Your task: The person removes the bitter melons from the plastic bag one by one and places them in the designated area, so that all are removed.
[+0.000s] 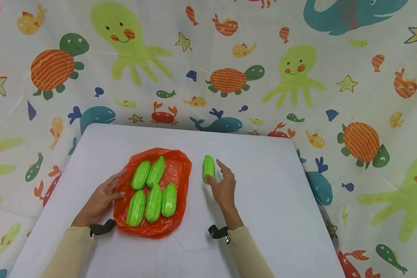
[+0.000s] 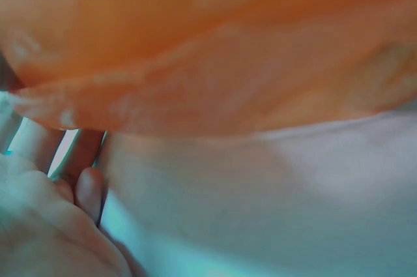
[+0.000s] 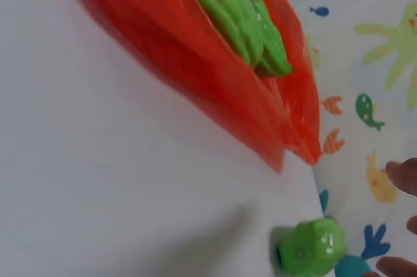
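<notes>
My left hand (image 1: 102, 199) holds the left edge of a red plastic bag (image 1: 178, 164), its thumb and a fingertip lying over the rim. In the left wrist view that hand's fingers (image 2: 90, 189) are below the bag's orange-looking side. Several shiny green ridged gourds (image 1: 153, 202) lie in two rows on the opened bag. Another green gourd (image 1: 208, 166) stands to the right of the bag on the white table. Around its right side my right hand (image 1: 224, 187) has thumb and fingers spread apart. In the right wrist view, fingertips (image 3: 404, 176) sit beside this gourd (image 3: 313, 248), with a gap between them.
The white table (image 1: 271, 216) reaches to a cloth backdrop (image 1: 194, 54) printed with sea animals, behind it and at both sides. A black wrist camera (image 1: 102, 227) is strapped at my left wrist and a second wrist camera (image 1: 218, 232) at my right.
</notes>
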Demonstrator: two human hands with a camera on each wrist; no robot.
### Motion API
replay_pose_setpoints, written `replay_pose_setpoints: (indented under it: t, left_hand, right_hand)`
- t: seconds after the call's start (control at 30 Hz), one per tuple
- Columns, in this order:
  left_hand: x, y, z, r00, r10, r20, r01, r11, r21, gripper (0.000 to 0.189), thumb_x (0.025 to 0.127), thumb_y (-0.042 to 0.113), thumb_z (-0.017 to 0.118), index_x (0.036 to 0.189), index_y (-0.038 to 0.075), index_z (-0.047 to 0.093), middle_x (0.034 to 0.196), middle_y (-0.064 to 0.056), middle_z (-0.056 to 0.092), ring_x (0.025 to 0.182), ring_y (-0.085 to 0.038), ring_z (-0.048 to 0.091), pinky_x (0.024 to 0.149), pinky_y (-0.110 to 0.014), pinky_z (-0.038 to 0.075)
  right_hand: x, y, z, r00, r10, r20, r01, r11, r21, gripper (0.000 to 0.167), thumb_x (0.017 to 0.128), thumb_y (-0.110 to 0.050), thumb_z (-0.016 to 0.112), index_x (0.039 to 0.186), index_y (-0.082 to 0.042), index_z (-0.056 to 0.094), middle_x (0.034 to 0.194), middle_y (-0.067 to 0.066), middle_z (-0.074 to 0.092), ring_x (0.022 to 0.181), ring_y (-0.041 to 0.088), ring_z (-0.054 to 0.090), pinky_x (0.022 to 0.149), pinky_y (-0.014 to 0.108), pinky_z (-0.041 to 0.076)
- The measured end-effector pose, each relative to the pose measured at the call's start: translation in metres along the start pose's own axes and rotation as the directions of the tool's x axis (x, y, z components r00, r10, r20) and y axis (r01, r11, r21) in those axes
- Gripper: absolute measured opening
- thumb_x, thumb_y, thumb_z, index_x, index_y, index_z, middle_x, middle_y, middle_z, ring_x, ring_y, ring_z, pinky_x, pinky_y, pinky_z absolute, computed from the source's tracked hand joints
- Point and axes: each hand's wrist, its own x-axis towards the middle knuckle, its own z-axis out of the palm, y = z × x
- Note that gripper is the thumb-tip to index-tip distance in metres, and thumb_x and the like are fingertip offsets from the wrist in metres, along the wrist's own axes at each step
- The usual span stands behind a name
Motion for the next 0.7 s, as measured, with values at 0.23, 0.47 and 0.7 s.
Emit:
replay_pose_setpoints:
  t: [0.23,0.47,0.7]
  left_hand:
    - [0.002,0.004,-0.001,1.0,0.0,-0.006,0.0,1.0,0.019,0.077,0.106,0.001,0.059,0.171,0.022,0.024,0.147,0.022,0.055,0.128,0.007,0.06,0.099,-0.018,0.058]
    - [0.001,0.003,-0.001,1.0,-0.011,-0.012,0.012,0.998,0.055,0.076,0.106,0.003,0.06,0.171,0.023,0.025,0.145,0.025,0.056,0.128,0.008,0.06,0.099,-0.017,0.057]
    - [-0.001,0.0,0.0,1.0,0.001,-0.003,-0.001,0.999,0.05,0.076,0.106,0.002,0.06,0.171,0.021,0.024,0.146,0.025,0.057,0.128,0.009,0.06,0.099,-0.017,0.057]
  right_hand:
    - [-0.029,-0.02,0.01,0.996,-0.084,0.02,0.082,0.995,0.064,0.066,0.09,-0.022,0.086,0.151,-0.023,0.06,0.152,0.006,0.061,0.134,0.031,0.057,0.11,0.057,0.053]
    - [-0.071,-0.035,0.033,0.976,-0.123,0.18,0.098,0.985,0.143,0.069,0.093,-0.024,0.083,0.155,-0.03,0.055,0.155,0.001,0.058,0.135,0.03,0.06,0.106,0.049,0.059]
    - [-0.101,-0.04,0.052,0.941,-0.159,0.3,0.133,0.986,0.105,0.069,0.093,-0.027,0.083,0.155,-0.018,0.056,0.15,0.003,0.06,0.133,0.025,0.058,0.108,0.044,0.054]
